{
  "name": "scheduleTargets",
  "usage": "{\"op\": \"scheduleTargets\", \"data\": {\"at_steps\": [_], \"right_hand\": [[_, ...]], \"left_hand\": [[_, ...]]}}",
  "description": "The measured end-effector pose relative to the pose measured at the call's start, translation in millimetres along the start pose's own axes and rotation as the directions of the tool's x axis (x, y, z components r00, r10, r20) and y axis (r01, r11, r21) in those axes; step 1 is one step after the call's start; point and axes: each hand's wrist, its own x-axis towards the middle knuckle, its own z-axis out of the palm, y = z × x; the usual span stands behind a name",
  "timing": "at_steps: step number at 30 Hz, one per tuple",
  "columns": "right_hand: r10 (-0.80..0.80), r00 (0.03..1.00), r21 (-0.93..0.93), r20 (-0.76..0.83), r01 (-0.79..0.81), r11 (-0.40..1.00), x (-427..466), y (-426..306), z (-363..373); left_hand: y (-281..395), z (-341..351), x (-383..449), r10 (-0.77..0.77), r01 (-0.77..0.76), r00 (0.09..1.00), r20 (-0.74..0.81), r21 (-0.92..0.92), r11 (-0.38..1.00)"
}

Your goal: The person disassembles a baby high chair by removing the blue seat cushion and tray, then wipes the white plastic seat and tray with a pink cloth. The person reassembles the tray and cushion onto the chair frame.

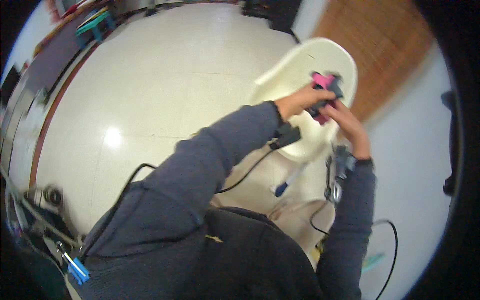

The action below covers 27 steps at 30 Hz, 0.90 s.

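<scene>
Both hands are close together over the seat of a cream plastic chair (300, 62). A blurred pink and dark grey object (324, 84) is between them; its kind cannot be told. My left hand (305, 98) comes in from the left and grips its near side, the thumb across it. From below right my right hand (347, 116) reaches it, fingers on its lower end, where a darker pink part shows. Below each wrist hangs a dark device, the left one (288, 138) with a black cable and the right one (342, 161) by the sleeve.
Pale floor tiles (150, 75) spread to the left. A brown wooden panel (378, 45) and a white wall (408, 150) stand at the right. A teal stool (95, 22) is far left. A blue binder clip (78, 270) lies at lower left; black cables (395, 240) hang beside the arms.
</scene>
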Motion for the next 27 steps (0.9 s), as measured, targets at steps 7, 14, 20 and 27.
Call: {"op": "scheduleTargets", "data": {"at_steps": [7,14,20,27], "right_hand": [[-0.385,0.910,-0.318,0.155,0.415,0.852,-1.7,-216.8,89.4],[-0.810,0.230,0.342,0.539,0.819,0.461,-38.7,-275.6,253.5],[-0.775,0.243,0.375,0.583,0.766,0.522,-29.0,-270.9,240.1],[-0.733,0.385,0.126,0.561,0.836,0.535,-0.7,-233.4,174.9]], "left_hand": [[-14.5,-6.0,-23.5,0.119,-0.057,0.993,0.019,0.943,0.327],[-63.0,47.6,-32.2,-0.048,-0.119,0.989,0.140,0.942,0.313],[-57.1,43.0,-38.6,-0.170,-0.102,0.974,0.150,0.960,0.261],[-26.5,29.6,-58.1,-0.154,-0.029,0.982,0.109,0.893,0.449]]}}
